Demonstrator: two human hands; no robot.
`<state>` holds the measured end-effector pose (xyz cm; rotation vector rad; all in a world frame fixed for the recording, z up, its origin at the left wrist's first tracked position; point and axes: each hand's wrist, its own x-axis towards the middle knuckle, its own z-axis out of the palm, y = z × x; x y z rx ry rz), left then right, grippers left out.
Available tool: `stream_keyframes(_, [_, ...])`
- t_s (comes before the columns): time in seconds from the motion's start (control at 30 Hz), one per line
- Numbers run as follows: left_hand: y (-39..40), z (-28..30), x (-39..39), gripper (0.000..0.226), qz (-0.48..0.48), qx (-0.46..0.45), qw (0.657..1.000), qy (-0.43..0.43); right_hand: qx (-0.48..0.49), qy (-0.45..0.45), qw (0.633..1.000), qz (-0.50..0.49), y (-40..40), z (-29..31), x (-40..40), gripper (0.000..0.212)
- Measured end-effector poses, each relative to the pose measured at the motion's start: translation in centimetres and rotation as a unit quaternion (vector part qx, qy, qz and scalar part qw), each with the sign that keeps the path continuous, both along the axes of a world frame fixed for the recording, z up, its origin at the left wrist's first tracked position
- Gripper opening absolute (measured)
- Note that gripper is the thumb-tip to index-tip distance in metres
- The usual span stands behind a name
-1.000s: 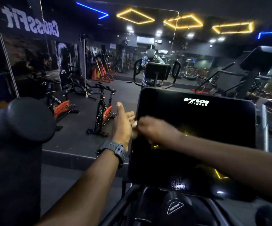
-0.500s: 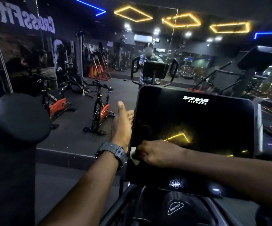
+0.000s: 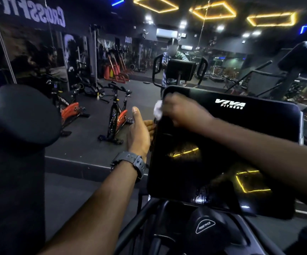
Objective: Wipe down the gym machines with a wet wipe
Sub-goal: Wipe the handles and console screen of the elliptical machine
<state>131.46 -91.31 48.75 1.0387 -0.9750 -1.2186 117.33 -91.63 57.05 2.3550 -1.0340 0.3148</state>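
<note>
While the left hand (image 3: 139, 133) lies flat and relaxed against the pad's left edge, the right hand (image 3: 182, 112) clutches the wet wipe (image 3: 157, 109) at the top-left corner of the black pad (image 3: 241, 137). I judge the wiping only partly done; the right side and the other machines remain.

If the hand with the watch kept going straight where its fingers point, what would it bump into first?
Probably nothing soon. The left hand points forward along the left edge of the black pad, its fingertips touching that edge. Ahead is open floor, then the mirror; depth is hard to judge.
</note>
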Motion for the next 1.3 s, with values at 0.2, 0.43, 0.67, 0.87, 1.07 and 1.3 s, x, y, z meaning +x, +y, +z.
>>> stream_keyframes(0.2, [0.2, 0.3, 0.5, 0.084, -0.013, 0.017, 0.999, 0.029, 0.106, -0.034, 0.994, -0.018, 3.3, -3.9, 1.4, 0.017])
stream_keyframes(0.43, [0.6, -0.4, 0.4, 0.084, 0.019, 0.028, 0.999, 0.011, -0.046, -0.046, 0.998, -0.022, 0.1, -1.6, -1.1, 0.023])
stream_keyframes(0.67, [0.9, -3.1, 1.1, 0.094, 0.001, 0.056, 0.998, -0.032, 0.238, 0.248, 0.924, 0.168, 9.5, -12.6, 1.0, 0.030])
stream_keyframes(0.87, [1.2, -2.7, 1.2, 0.090, -0.011, 0.042, 0.998, -0.054, 0.089, 0.065, 0.988, 0.105, 5.5, -10.0, 0.6, 0.027])
stream_keyframes(1.07, [0.9, -3.3, 1.2, 0.095, -0.006, 0.027, 0.997, -0.067, 0.199, 0.235, 0.929, 0.205, 7.9, -13.3, 0.2, 0.026])
stream_keyframes(1.3, [0.7, -3.0, 1.2, 0.096, 0.014, 0.030, 0.996, -0.084, 0.205, 0.258, 0.930, 0.164, 7.8, -11.1, -2.0, 0.026])
